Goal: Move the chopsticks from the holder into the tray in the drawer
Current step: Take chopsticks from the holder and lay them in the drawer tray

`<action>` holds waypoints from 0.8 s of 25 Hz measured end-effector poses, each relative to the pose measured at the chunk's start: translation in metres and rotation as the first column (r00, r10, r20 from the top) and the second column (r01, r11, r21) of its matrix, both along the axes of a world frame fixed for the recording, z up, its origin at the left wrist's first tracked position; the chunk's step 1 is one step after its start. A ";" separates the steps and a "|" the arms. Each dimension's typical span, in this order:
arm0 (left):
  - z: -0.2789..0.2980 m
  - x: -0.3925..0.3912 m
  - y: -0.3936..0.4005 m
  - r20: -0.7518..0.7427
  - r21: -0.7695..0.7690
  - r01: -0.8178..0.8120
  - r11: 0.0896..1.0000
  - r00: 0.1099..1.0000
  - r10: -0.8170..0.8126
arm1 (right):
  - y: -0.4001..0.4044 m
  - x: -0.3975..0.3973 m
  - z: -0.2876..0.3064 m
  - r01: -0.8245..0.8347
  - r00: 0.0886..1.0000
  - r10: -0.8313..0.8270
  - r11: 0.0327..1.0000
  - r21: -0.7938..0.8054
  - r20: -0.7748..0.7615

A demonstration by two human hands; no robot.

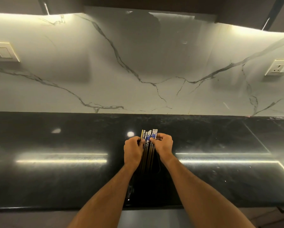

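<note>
With left hand (133, 149) and right hand (163, 144) each in a grip on the chopsticks (148, 142) mid-worktop (55, 178), square the patterned ends, then lift the bundle together.

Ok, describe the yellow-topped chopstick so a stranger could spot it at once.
Start at the black countertop below the marble wall. At its middle, the left hand and right hand grip a bundle of chopsticks. The yellow-topped chopstick sits at the bundle's far left edge; its neighbours have blue-and-white patterned tops.

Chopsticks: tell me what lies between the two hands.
Only the chopsticks; the left hand and right hand grip the bundle from either side, head view.
</note>
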State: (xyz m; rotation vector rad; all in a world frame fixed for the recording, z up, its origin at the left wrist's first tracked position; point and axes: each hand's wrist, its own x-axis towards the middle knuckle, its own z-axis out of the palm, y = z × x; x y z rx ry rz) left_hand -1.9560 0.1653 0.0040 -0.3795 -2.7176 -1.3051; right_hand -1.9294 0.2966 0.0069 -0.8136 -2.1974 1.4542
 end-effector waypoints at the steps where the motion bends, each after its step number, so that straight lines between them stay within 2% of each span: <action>1: 0.002 0.002 0.000 -0.006 0.010 -0.006 1.000 1.000 0.006 | -0.001 0.001 0.002 0.002 1.000 -0.002 1.000 -0.004 -0.016; 7: 0.024 0.018 -0.003 -0.065 0.090 -0.024 0.996 0.997 0.030 | -0.007 0.013 0.025 -0.006 0.993 0.002 0.999 -0.035 -0.122; 12: 0.060 0.033 -0.008 -0.106 0.238 0.016 0.971 0.994 0.010 | -0.016 0.031 0.062 -0.060 0.969 0.052 0.998 -0.029 -0.241; 17: 0.106 0.056 -0.017 -0.224 0.333 0.138 0.933 0.972 -0.064 | -0.030 0.064 0.114 -0.188 0.890 0.149 0.981 -0.049 -0.431; 20: 0.130 0.078 -0.022 -0.294 0.365 0.183 0.913 0.953 -0.073 | -0.037 0.086 0.141 -0.242 0.866 0.181 0.967 -0.074 -0.466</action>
